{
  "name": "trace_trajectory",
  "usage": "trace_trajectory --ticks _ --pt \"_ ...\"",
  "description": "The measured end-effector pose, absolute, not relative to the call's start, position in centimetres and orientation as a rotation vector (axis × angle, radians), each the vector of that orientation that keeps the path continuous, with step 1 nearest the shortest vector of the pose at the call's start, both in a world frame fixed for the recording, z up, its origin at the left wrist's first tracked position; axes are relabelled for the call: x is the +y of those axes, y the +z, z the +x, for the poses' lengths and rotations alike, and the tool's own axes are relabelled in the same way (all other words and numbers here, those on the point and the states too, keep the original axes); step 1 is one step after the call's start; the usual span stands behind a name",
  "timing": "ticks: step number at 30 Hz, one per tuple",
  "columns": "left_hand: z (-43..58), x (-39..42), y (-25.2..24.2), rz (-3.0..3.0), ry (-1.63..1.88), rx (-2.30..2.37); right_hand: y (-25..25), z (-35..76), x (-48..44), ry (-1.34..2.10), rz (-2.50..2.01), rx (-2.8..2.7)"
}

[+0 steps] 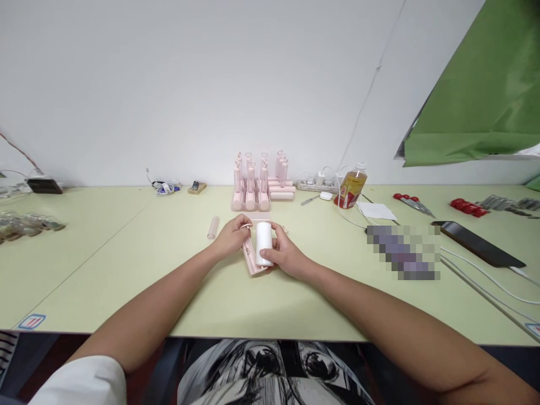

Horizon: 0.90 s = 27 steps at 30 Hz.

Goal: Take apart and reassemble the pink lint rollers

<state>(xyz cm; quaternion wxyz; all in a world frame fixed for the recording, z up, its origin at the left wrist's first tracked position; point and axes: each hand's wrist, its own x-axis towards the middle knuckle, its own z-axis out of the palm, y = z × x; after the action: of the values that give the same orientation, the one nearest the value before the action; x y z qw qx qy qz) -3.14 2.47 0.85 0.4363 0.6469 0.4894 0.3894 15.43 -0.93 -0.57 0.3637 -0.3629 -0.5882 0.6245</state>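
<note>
In the middle of the table, my right hand (289, 254) is wrapped round a white roll (264, 239), which it holds roughly upright with the thumb across its lower part. The fingers of my left hand (232, 236) pinch the upper end of a long pink plastic holder (252, 262), which slants just left of the roll. Part of the holder lies behind the roll, so I cannot tell whether they are joined. A clear pinkish tube (213, 227) lies on the table left of my left hand.
Beyond my hands stand several pink rollers with heart-topped handles (250, 183), beside stacked pink cylinders (282, 193). Farther right are a screwdriver (309, 200), a white earphone case (325, 196), a drink bottle (352, 185), a power strip (316, 185), cables and a black phone (478, 243).
</note>
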Motion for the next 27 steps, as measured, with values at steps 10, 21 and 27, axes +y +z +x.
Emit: trace_trajectory --ticks 10,21,27 --pt "-2.6 1.9 0.7 1.791 1.055 1.391 -0.5 15.1 -1.6 1.768 -0.816 -1.444" --pt "-2.7 1.2 1.5 1.89 0.976 1.19 0.4 15.5 -1.5 1.56 -0.922 -1.665" --pt "-3.5 1.1 2.3 2.059 0.897 1.165 0.2 16.1 -1.1 1.46 -0.97 -1.836"
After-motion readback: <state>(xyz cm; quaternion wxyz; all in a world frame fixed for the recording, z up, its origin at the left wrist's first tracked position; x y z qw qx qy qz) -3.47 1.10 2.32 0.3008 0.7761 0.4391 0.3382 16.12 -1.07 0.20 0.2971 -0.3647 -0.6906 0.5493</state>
